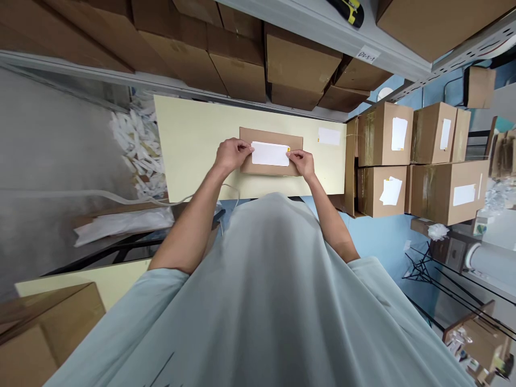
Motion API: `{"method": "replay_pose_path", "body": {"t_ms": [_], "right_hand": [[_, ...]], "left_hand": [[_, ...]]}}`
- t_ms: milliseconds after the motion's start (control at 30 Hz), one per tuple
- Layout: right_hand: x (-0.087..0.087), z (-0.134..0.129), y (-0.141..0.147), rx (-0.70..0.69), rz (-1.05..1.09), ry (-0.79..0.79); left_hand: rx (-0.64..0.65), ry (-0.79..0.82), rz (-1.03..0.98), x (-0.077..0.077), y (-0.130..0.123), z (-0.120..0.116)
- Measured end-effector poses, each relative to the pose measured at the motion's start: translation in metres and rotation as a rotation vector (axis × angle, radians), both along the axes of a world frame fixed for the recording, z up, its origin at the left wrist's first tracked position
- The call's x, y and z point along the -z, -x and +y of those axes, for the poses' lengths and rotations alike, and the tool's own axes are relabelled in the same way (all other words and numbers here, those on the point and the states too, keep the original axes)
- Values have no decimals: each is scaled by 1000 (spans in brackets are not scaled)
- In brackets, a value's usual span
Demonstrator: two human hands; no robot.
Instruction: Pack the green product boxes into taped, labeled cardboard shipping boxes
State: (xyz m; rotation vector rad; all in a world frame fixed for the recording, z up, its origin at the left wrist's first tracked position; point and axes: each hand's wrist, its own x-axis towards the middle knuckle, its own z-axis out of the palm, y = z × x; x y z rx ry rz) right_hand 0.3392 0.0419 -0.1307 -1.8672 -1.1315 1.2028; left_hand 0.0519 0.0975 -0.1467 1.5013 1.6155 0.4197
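Note:
A white rectangular label [270, 154] with a small yellow-orange mark at its right end lies over a flat brown cardboard box [271, 134]. My left hand [233, 154] pinches the label's left end between thumb and fingers. At the opposite end, my right hand [303, 162] pinches the corner near the yellow mark. Whether the label is stuck to the cardboard or held just above it, I cannot tell. Beneath the box is a pale yellow tabletop [193, 145]. A second white label [329, 136] lies on the table to the right.
Cartons with white sheets on them [382, 134] stand stacked at the table's right end. A metal shelf [306, 32] with brown boxes [298, 59] runs along the far side. Crumpled white strips [139, 145] pile up at the left. A white cable [100, 194] crosses the near left.

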Motion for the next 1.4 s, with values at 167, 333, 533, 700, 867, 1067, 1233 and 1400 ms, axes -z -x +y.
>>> {"method": "replay_pose_path", "body": {"t_ms": [167,333,533,700,867,1067,1233,1400], "right_hand": [[2,-2,2,-17,-68,-10],[1,-3,7,-42,-163,-33],[1,-4,12,-74,-286,-41],[-2,-3,13,-74,-331,-19],[-6,-2,15,-79,-326,-1],[-10,-2,15,-91,-347,15],[-9,-1,18,-107,-384,49],[-2,1,22,-110,-476,60]], "left_hand": [[6,-38,-24,4,2,-5],[4,-97,-31,2,-1,-13],[-21,-127,-4,2,-10,-18],[-24,-167,19,5,-15,-18],[-15,-171,33,8,-15,-15],[19,-177,30,9,-12,-15],[35,-151,46,7,-16,-18],[12,-129,100,3,-23,-25]]}}
